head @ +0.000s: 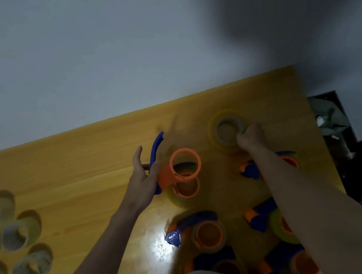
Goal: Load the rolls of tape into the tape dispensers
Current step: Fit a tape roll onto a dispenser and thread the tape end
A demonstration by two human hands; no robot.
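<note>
Left hand (142, 178) holds an empty blue-and-orange tape dispenser (173, 166) above the yellow table (72, 158), thumb and index finger extended, remaining fingers hidden behind it; right hand (250, 136) curls its fingers over the rim of a clear tape roll (226, 129) at the far side; loaded dispensers (204, 230) lie nearer; further rolls (21, 230) stand at left.

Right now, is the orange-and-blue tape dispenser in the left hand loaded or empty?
Empty: the orange-and-blue tape dispenser in the left hand shows a bare orange drum.

glossy yellow wood-grain table (83, 152), smooth orange-and-blue plastic dispenser (180, 167), shiny translucent tape roll (224, 130)
</note>
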